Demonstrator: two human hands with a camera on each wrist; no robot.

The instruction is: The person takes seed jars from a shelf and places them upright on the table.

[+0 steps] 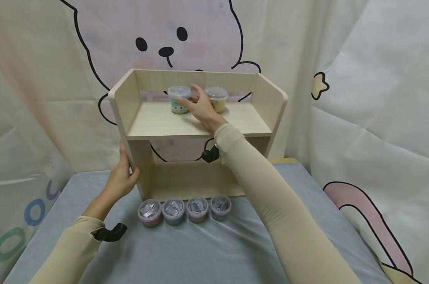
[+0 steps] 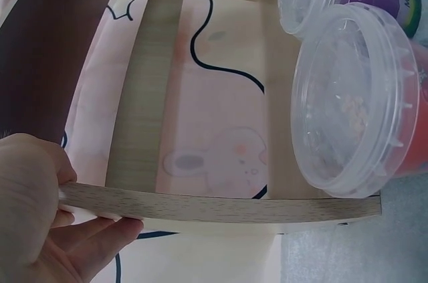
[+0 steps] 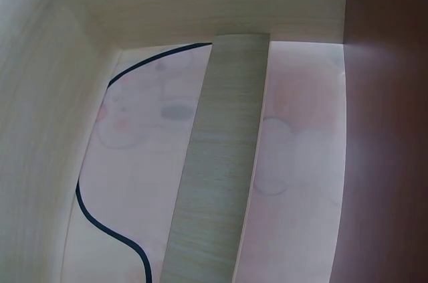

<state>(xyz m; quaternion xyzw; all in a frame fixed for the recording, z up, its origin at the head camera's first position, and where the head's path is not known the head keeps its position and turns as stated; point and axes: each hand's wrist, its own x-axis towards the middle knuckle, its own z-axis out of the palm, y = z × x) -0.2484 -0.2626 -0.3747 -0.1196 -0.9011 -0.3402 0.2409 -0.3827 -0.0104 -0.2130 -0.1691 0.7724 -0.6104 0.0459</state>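
Head: the right hand (image 1: 204, 109) touches the shelved green tub (image 1: 175, 105) at ten o'clock, grasp impossible to tell; yellow-filled tub (image 1: 219, 103) at two, four tubs (image 1: 196, 209) containing wrapping at six. Left wrist: left hand (image 2: 60, 219) grips the shelf (image 2: 221, 207), red tub (image 2: 348, 106) at two. Right wrist: slat (image 3: 217, 156).

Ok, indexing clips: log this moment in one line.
left hand: grips shelf | right hand: at green tub, grip unclear | yellow tub: upper board | four tubs: on cloth
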